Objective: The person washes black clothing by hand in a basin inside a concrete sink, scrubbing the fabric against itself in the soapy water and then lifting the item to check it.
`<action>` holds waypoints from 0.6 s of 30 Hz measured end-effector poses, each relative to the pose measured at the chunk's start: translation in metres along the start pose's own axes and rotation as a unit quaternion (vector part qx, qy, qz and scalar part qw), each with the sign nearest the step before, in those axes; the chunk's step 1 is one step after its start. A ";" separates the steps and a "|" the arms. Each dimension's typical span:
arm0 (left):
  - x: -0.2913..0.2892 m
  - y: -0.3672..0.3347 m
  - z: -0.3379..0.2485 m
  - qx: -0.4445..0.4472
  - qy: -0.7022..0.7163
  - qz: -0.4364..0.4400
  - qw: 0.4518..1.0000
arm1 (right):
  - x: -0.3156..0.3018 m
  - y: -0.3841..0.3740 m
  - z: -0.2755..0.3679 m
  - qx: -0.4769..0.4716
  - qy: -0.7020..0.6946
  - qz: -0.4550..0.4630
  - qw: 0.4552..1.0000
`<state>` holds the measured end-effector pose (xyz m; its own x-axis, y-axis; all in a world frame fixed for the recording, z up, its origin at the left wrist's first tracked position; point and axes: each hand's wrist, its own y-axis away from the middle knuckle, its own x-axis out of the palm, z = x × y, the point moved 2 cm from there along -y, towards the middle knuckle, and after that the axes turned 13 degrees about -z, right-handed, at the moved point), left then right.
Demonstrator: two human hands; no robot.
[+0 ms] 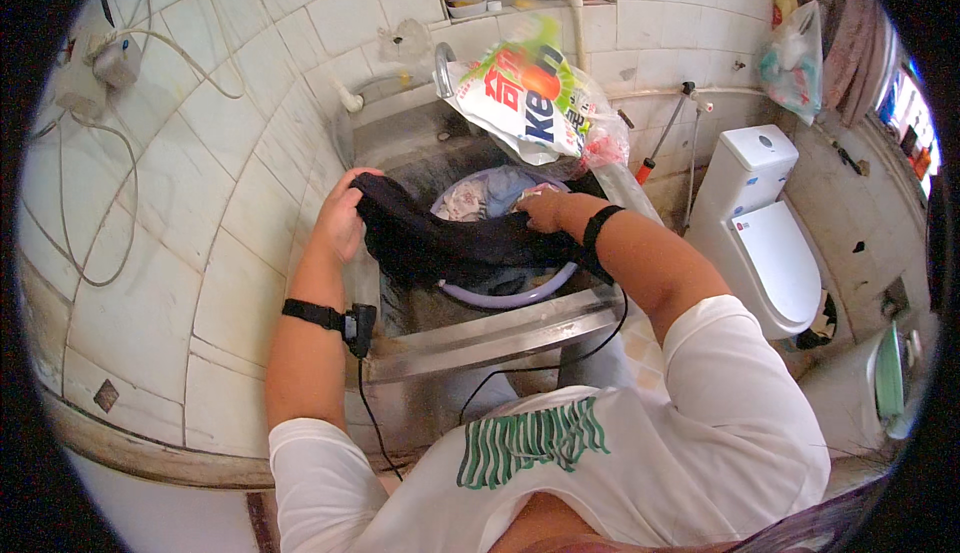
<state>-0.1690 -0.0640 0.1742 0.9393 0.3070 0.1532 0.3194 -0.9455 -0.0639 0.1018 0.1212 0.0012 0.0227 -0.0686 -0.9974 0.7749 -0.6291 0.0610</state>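
A black garment (440, 238) is stretched across a basin, its fabric hanging in folds. At its upper left corner my left hand (345, 221) is closed round the cloth. On the other side my right hand (545, 211) is curled on the garment's upper edge, its fingertips partly hidden. The pale purple basin (515, 296) shows its near rim below the black cloth. Behind the cloth, light patterned clothes (465, 201) and a blue piece of clothing (507, 191) lie in the basin. The garment covers the basin's middle.
The basin stands in a metal-edged sink (490, 338). A large white and green plastic bag (525, 93) is at the sink's far side, by a curved faucet (444, 68). A white toilet (770, 243) stands to the right. Black cables (500, 371) run from my wrist straps.
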 end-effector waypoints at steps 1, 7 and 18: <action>-0.017 0.009 -0.002 0.002 0.001 -0.010 1.000 | -0.021 0.008 0.036 -0.007 -0.001 -0.042 0.999; -0.005 0.007 -0.001 0.055 -0.012 0.032 0.998 | -0.061 0.027 0.029 0.083 -0.036 -0.077 0.993; 0.069 0.006 0.009 0.113 -0.156 0.100 0.976 | -0.155 0.078 -0.069 0.155 -0.593 -0.369 0.699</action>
<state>-0.1010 -0.0473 0.1751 0.9668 0.1696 -0.1911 0.1114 -0.9529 -0.2821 0.2021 0.1359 0.1581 -0.9926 -0.1148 -0.0400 0.1214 -0.9567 -0.2644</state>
